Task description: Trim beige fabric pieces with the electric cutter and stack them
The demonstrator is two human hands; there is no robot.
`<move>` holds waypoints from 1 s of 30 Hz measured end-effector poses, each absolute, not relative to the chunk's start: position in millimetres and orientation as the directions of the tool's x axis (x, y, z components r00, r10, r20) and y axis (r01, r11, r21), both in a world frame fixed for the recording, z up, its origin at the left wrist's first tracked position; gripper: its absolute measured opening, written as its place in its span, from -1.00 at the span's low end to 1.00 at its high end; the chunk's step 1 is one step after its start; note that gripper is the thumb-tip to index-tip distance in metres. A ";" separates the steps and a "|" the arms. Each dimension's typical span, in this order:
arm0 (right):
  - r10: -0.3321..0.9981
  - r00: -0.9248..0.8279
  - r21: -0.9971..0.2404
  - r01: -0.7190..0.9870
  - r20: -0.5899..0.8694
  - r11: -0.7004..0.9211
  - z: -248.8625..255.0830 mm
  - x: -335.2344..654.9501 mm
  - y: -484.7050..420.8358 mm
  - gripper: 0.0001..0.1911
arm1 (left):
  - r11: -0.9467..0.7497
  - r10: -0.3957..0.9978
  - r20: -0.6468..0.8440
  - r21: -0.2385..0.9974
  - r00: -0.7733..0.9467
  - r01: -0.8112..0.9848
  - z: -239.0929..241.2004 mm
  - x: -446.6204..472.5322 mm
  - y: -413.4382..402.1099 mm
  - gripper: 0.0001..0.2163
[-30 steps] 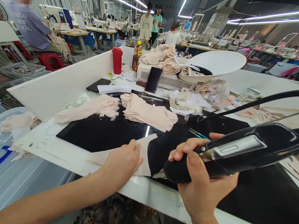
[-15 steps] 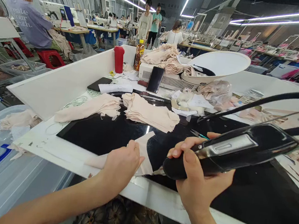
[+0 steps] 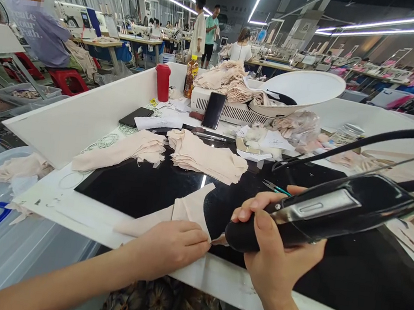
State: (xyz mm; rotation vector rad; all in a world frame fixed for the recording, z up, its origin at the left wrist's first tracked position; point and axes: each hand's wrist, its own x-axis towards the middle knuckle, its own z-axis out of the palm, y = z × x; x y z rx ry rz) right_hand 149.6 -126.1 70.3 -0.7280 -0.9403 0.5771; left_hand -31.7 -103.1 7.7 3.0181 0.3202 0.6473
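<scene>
A beige fabric piece (image 3: 191, 204) lies on the black work surface (image 3: 127, 185) near the front edge, its left part reaching over the white border. My left hand (image 3: 176, 247) is on its lower right corner, fingers together, with thumb and fingertips closed at the fabric's edge. In my right hand (image 3: 278, 254) is a black corded hand tool (image 3: 305, 212) with a silver plate on its side. The tool's tip shows only partly, close to my left fingertips at the fabric corner. Farther back lie two stacks of beige fabric pieces, one left (image 3: 124, 151) and one central (image 3: 207, 156).
Teal-handled tweezers (image 3: 276, 187) lie behind my right hand. At the back are a red cup (image 3: 162, 83), a bottle (image 3: 190, 76), a phone (image 3: 214, 110) and a white machine (image 3: 231, 110) bearing fabric. Clear plastic bins (image 3: 6, 191) stand left. The tool's black cable (image 3: 375, 138) runs right.
My left hand has moved down and right across the fabric piece to its corner, uncovering the fabric's upper part. My right hand and the tool have barely moved.
</scene>
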 end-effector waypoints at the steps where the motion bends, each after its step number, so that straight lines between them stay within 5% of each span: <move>1: 0.718 0.473 -0.767 -0.127 0.510 0.629 70.0 149.9 -126.0 -0.54 | -0.978 0.208 0.426 0.075 0.880 0.195 5.9 -32.7 -101.2 -0.79; 13: 0.721 0.475 -0.778 -0.111 0.505 0.618 69.3 151.1 -126.8 -0.53 | -0.939 0.344 0.374 0.153 0.861 0.309 4.2 -43.9 -95.4 -0.74; 30: 0.681 0.545 -0.778 -0.079 0.490 0.623 77.2 146.2 -104.4 -0.53 | -0.928 0.368 0.345 0.200 0.864 0.315 -1.1 -45.3 -96.5 -0.67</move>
